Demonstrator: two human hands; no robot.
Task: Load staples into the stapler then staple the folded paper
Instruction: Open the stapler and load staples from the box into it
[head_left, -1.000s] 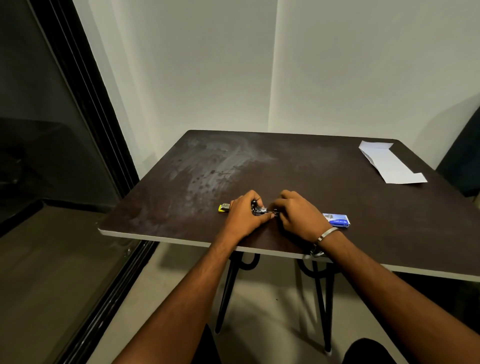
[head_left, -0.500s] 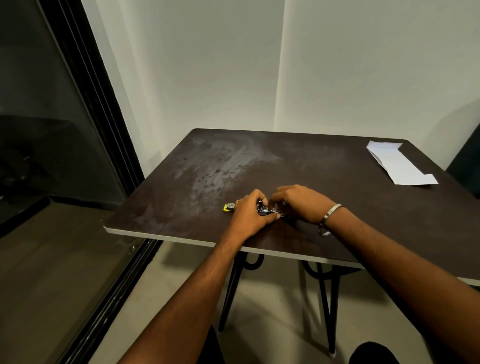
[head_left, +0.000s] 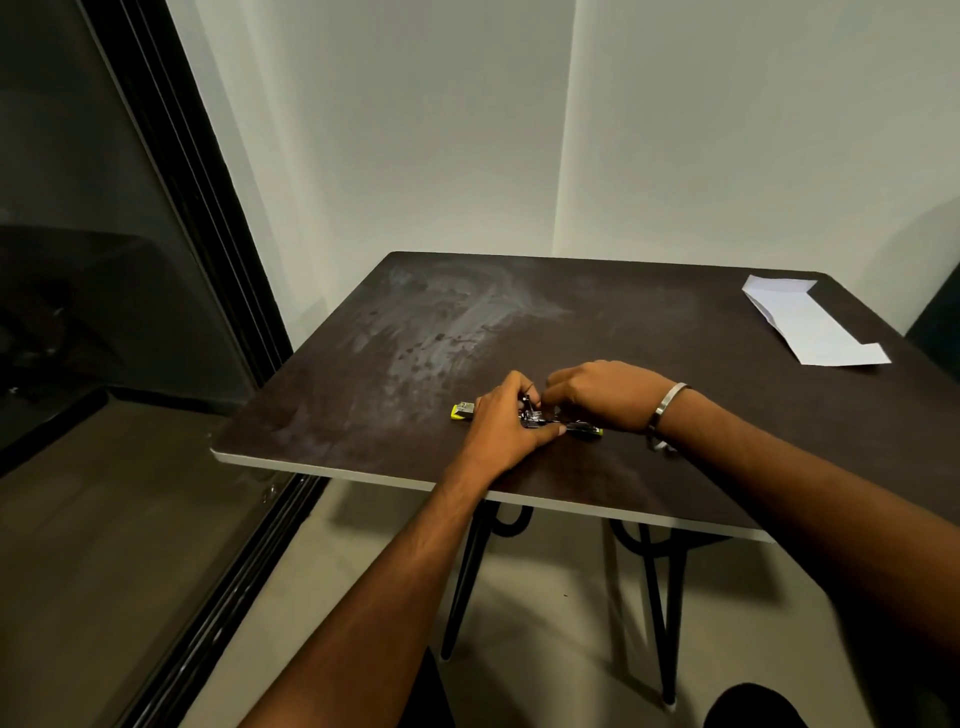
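A small black stapler with yellow ends (head_left: 537, 420) lies opened out flat on the dark table (head_left: 675, 415), near the front edge. My left hand (head_left: 501, 423) grips its left half, thumb along the near side. From the right, the curled fingertips of my right hand (head_left: 597, 392) pinch the shiny metal middle of the stapler. What lies between those fingertips is too small to tell. The folded white paper (head_left: 813, 330) lies flat at the table's far right corner, well away from both hands.
A dark glass sliding door (head_left: 104, 312) with a black frame runs along the left. White walls meet in a corner behind the table. Black hairpin legs (head_left: 660, 597) stand under the table. A dark chair back (head_left: 940, 317) shows at the right edge.
My right hand has swung over the stapler from the right, and its forearm now hides the blue staple box. My left hand keeps its grip in the same place.
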